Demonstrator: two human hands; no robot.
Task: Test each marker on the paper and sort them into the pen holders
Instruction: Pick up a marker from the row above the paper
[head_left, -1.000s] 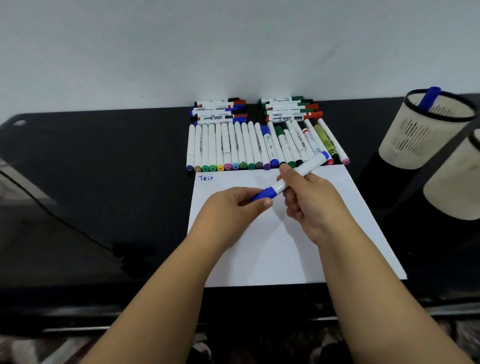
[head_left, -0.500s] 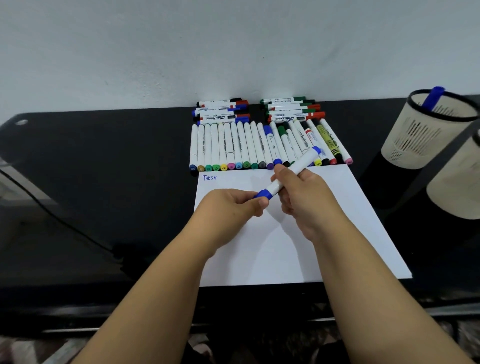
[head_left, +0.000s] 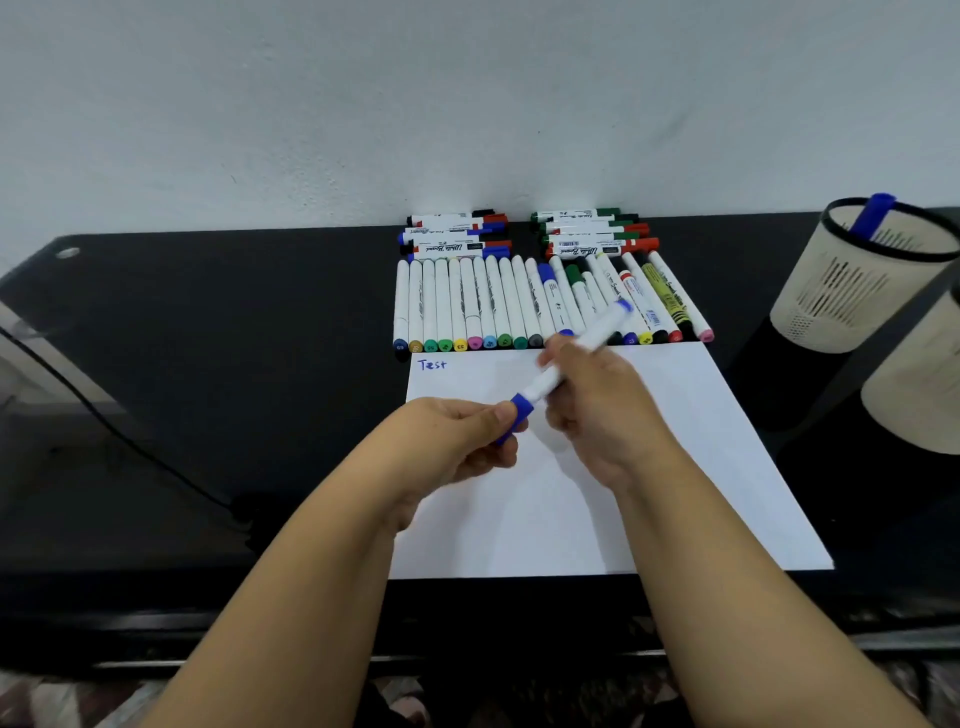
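A white marker (head_left: 592, 340) with a blue cap (head_left: 518, 410) slants above the white paper (head_left: 675, 467). My right hand (head_left: 597, 415) grips its white barrel. My left hand (head_left: 462, 441) pinches the blue cap at the lower end; the cap still sits against the barrel. "Test" (head_left: 432, 365) is written in blue at the paper's top left. A row of several markers (head_left: 467, 312) lies just beyond the paper, with two stacks of whiteboard markers (head_left: 592, 234) behind. Two cream pen holders stand at the right: the far holder (head_left: 852, 291) has a blue marker (head_left: 872, 215) in it, the near holder (head_left: 919, 395) is partly cut off.
The black table (head_left: 208, 364) runs up to a white wall. A dark cable (head_left: 130, 441) crosses its left side. The table's front edge (head_left: 467, 649) lies below my forearms.
Both hands lifted the marker slightly and tilted it steeper. My left hand's grip slid down onto the cap's end. The marker's far end blurs with motion.
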